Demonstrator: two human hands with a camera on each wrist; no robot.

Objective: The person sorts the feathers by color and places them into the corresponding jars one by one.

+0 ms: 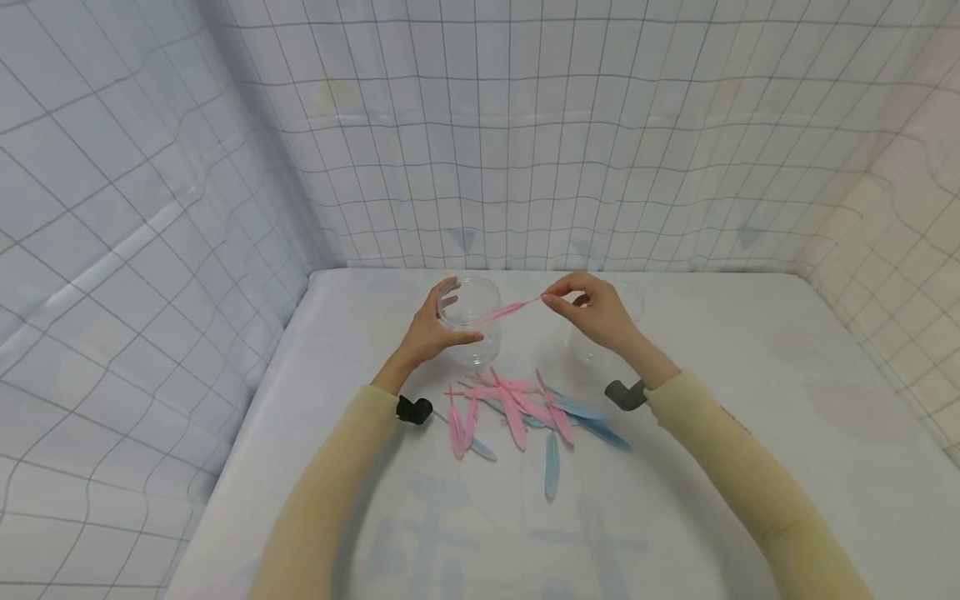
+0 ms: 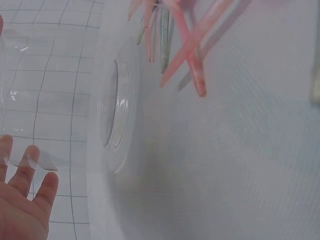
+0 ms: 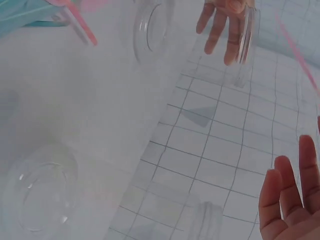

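My left hand [image 1: 429, 333] grips a clear plastic cup [image 1: 474, 346], thumb at the near side and fingers round the far side. The cup stands upright on the table. Between thumb and forefinger, my right hand [image 1: 596, 310] pinches a pink feather [image 1: 510, 309] by its thin quill end. The feather slants down to the left, its soft end at the cup's mouth. A second clear cup [image 1: 592, 352] stands behind and under the right hand, partly hidden. Nearer to me lies a loose heap of pink feathers [image 1: 512, 417] and blue feathers [image 1: 603, 434].
A white cloth covers the table [image 1: 750, 500]. White gridded curtain [image 1: 480, 167] hangs behind it and at both sides. A single blue feather [image 1: 552, 467] lies in front of the heap. Dark camera mounts [image 1: 415, 410] stick out from both wrists, close to the feathers.
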